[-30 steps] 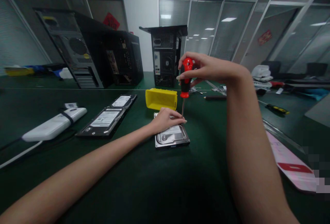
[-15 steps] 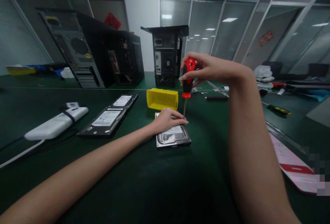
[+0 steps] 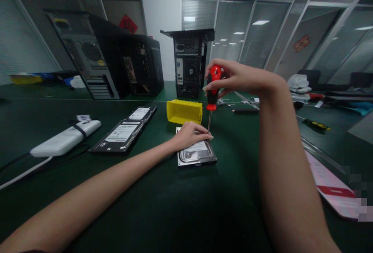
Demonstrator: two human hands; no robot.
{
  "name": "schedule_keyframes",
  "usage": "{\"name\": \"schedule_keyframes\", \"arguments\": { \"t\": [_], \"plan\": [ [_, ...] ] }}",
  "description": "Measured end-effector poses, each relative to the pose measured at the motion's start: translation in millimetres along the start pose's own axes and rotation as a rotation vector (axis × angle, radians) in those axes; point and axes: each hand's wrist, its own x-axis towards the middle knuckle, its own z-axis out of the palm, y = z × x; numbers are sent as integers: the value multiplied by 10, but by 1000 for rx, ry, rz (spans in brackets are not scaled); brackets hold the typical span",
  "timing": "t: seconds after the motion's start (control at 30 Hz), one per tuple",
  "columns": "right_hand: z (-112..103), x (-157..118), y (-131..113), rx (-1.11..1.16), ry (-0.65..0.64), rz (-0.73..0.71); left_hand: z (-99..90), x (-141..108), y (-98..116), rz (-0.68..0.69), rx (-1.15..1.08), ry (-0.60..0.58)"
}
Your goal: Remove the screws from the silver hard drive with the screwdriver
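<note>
A silver hard drive lies flat on the dark green table in front of me. My left hand lies across its far part and grips it, fingertips near the right edge. In my right hand is a screwdriver with a red and black handle, held upright from above. Its shaft runs down to the drive by my left fingertips; the very tip is hidden by them. A yellow plastic bin lies on its side just behind the drive.
Further hard drives lie to the left, beside a white power strip with cables. Several computer cases stand at the back. To the right are a black and yellow screwdriver and a pink-and-white board.
Both hands, the screwdriver and the hard drive keep their places relative to each other. The whole view has shifted very slightly.
</note>
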Motion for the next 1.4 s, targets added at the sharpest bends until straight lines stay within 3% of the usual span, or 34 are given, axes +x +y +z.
{"name": "schedule_keyframes", "arguments": {
  "t": [1.4],
  "plan": [
    [24,9,-40,-31,7,-1,-1,-9,27,-10,1,1]
  ]
}}
